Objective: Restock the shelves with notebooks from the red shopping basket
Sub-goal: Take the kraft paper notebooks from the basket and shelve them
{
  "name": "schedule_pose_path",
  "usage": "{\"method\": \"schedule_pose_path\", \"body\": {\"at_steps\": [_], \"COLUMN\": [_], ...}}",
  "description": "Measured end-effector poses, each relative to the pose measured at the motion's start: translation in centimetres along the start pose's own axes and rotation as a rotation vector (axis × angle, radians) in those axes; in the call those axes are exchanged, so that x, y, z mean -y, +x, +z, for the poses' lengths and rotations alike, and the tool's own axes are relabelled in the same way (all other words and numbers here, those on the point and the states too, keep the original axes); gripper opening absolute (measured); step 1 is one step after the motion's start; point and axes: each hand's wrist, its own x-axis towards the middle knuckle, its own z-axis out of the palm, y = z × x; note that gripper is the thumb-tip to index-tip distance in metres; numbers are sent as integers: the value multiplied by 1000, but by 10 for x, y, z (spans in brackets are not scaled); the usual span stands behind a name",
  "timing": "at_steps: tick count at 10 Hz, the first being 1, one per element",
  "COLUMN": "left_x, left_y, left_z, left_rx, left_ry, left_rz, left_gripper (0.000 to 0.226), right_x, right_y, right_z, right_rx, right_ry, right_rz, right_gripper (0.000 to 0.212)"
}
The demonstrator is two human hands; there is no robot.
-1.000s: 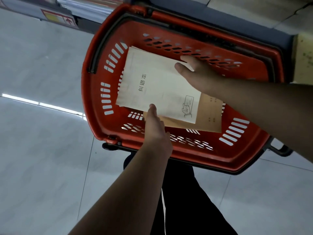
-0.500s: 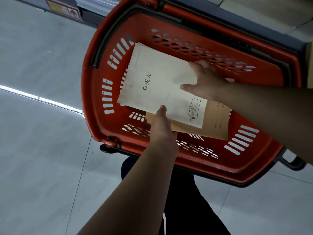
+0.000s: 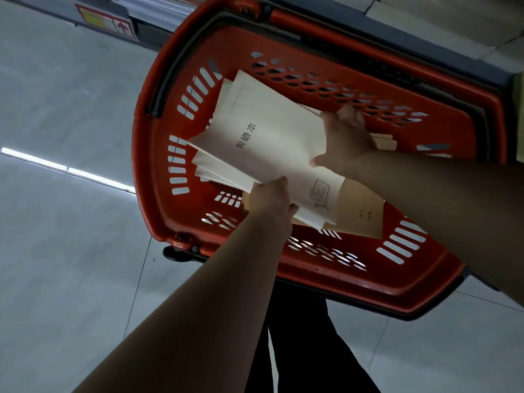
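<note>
Now lifted and fanned: cream notebooks (image 3: 263, 143), raised off brown notebooks (image 3: 360, 205) inside red shopping basket (image 3: 158, 154); left hand (image 3: 270, 202) and right hand (image 3: 344, 143) fingers gripping stack edges. Grey tiled floor (image 3: 62, 251) beneath.

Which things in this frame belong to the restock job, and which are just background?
Job:
- white notebooks, gripped by left hand and right hand
- brown notebooks, lying in the basket
- red shopping basket

Background:
- warning sticker
- tiled floor
</note>
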Motion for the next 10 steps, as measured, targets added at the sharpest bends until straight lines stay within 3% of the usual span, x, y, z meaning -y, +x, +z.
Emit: {"method": "schedule_pose_path", "body": {"at_steps": [1, 2, 3, 4, 5, 7, 10], "left_x": [6, 6, 8, 5, 4, 22, 34], "left_y": [4, -5, -16, -20, -31, -50, -85], "left_z": [-5, -11, -14, -12, -14, -27, -44], "left_rx": [-72, -74, -168, -143, -206, -92, -216], "left_ry": [349, 576, 428, -248, -493, -424, -267], "left_rz": [183, 250, 232, 146, 195, 408, 584], "left_gripper": [29, 34, 35, 48, 62, 81, 60], "right_x": [-3, -5, -5, -4, -4, -10, -20], "right_y": [-4, -9, -12, -14, -19, -41, -106], "right_z": [2, 2, 1, -3, -10, -17, -49], "right_rx": [38, 65, 59, 54, 37, -25, -170], "right_ry": [84, 171, 199, 241, 311, 512, 732], "right_rz": [5, 0, 20, 57, 77, 82, 109], "right_gripper": [89, 83, 62, 49, 47, 32, 28]}}
